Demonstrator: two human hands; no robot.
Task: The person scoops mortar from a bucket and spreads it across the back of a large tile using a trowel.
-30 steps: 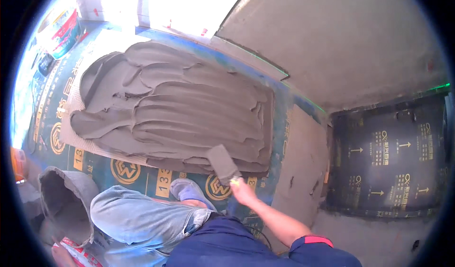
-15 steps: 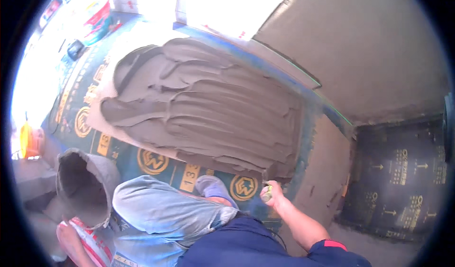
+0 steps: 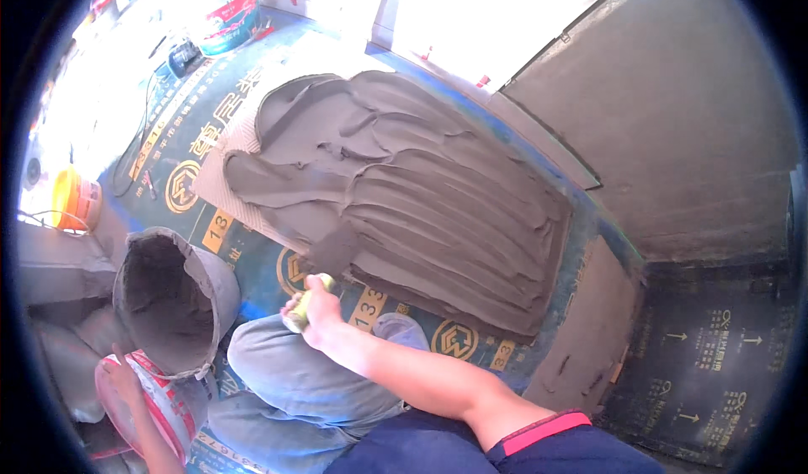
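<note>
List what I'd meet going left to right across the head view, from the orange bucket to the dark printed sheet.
Orange bucket → mortar-streaked gray bucket → right hand gripping a trowel → slippered foot → gray strip on the floor → dark printed sheet.

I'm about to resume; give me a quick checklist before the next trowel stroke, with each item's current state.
1. Trowel handle held in the right hand: ok.
2. Trowel blade touching the mortar: cannot tell; it appears at the near edge.
3. Mortar covering the whole panel: not ok; ribbed surface shows at the left end.
4. Mortar smooth: not ok; ridges remain.
5. Grey bucket uncovered: ok.
6. Left hand clear of the mortar on the panel: ok; it's at the red-and-white bucket.
</note>
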